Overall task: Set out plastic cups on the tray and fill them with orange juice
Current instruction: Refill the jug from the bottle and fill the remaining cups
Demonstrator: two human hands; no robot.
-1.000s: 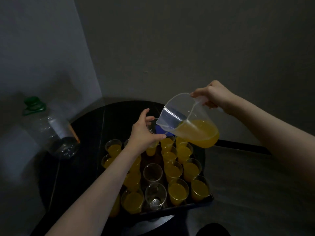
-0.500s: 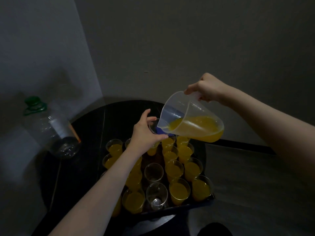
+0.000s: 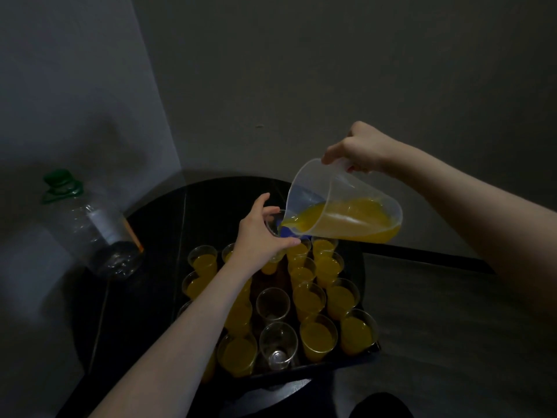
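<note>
Your right hand [image 3: 363,149] gripped the tilted jug [image 3: 343,203] above the tray [image 3: 313,368]; your left hand [image 3: 260,233] clasped a cup [image 3: 275,224], largely hidden, at its spout. Two cups [image 3: 272,306] sat empty near the tray's front edge.

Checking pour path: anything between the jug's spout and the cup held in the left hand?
Nothing visible. The clear plastic jug, tilted by the right hand, has its spout at the rim of the clear plastic cup that the left hand holds above the tray; juice reaches the lip.
</note>
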